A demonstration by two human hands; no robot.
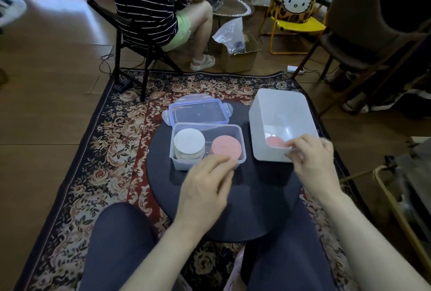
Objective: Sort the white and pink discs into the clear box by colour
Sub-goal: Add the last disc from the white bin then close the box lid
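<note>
The clear box [242, 141] stands on a round dark table, with a stack of white discs [189, 142] in its left half and a stack of pink discs [225, 147] in its right half. My left hand [205, 185] hovers over the box's near right corner with its fingers apart and nothing visibly in it. To the right is a white bin [279, 108] with a single pink disc [276, 142] lying on its floor. My right hand [312, 157] reaches over the bin's near rim and its fingertips touch that disc. Whether it grips the disc is hidden.
The box's blue-rimmed lid [198, 111] lies just behind it. The round dark table [163, 174] stands on a patterned rug [112, 150]. A seated person [158, 6] on a folding chair is beyond, with a cardboard carton [240, 57], a yellow chair [296, 10] and a brown chair [363, 34].
</note>
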